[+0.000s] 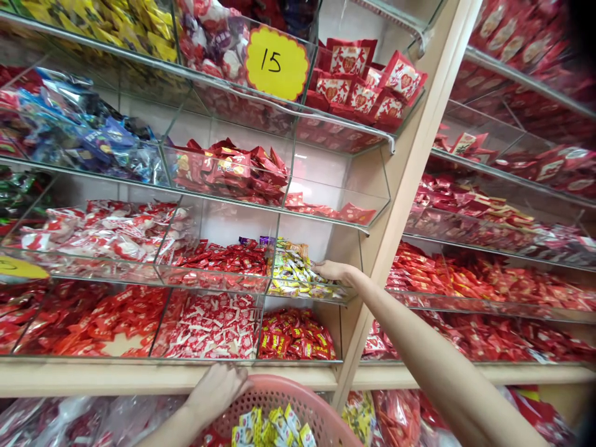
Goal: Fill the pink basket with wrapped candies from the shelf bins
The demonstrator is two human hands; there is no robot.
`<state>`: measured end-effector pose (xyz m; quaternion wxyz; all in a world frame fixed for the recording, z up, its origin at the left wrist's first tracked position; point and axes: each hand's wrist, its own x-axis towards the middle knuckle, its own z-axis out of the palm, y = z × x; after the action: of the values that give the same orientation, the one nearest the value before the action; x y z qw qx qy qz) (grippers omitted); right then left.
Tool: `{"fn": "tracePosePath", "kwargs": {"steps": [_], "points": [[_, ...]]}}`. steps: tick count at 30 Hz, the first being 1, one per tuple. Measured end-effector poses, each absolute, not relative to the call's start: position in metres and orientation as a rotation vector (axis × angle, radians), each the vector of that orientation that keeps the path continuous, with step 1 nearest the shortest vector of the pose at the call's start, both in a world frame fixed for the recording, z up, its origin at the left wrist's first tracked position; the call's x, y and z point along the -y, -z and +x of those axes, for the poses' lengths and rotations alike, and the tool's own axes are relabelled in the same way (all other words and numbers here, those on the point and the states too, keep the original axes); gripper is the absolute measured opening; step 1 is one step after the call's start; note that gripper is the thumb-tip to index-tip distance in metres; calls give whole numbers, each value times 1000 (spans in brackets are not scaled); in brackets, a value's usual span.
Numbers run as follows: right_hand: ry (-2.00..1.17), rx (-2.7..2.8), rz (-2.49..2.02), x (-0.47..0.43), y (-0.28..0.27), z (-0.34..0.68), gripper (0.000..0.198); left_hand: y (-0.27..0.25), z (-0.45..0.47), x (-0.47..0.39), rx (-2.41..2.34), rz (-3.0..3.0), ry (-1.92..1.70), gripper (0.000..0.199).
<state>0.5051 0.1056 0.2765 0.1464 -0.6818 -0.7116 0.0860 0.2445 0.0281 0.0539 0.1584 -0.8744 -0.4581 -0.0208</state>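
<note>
A pink perforated plastic basket (298,397) is at the bottom centre. My left hand (221,386) is closed over its rim at the left. Yellow-and-white wrapped candies (274,427) lie inside, with some red wrappers at the lower left. My right hand (336,271) reaches into a clear shelf bin of similar yellow-and-white candies (293,264). Its fingers point left, stretched out at the right side of the pile; the fingertips are small and partly lost against the wrappers.
Clear-fronted shelves hold red candies (298,335), red-and-white candies (212,326) and blue packets (93,130). A yellow tag marked 15 (277,64) hangs above. A wooden upright (410,186) parts these from more shelves at the right. Bagged goods (398,416) sit below.
</note>
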Motion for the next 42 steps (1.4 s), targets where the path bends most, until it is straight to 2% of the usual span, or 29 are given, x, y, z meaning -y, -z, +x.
{"fn": "tracePosePath", "kwargs": {"steps": [9,18,21,24,27,29,33,42], "points": [[-465,2055,-1841,-92,-282,495,27,-54,244,-28,1341,-2508,92,34],[-868,1966,-1341,-75,-305,500,35,-48,243,-32,1351,-2520,83,41],[-754,1929,-1377,-76,-309,507,35,-48,242,-32,1336,-2501,69,41],[-517,1962,-1685,-75,-310,515,36,-48,242,-33,1308,-2498,74,41],[-590,1943,-1950,-71,-310,519,36,-48,242,-34,1286,-2505,96,41],[-648,1957,-1954,-69,-311,519,31,-48,242,-33,1287,-2502,99,41],[-572,2021,-1848,-65,-315,517,18,-49,243,-32,1279,-2485,105,41],[-511,2090,-1963,-64,-315,512,15,-48,241,-31,1282,-2474,92,40]]}}
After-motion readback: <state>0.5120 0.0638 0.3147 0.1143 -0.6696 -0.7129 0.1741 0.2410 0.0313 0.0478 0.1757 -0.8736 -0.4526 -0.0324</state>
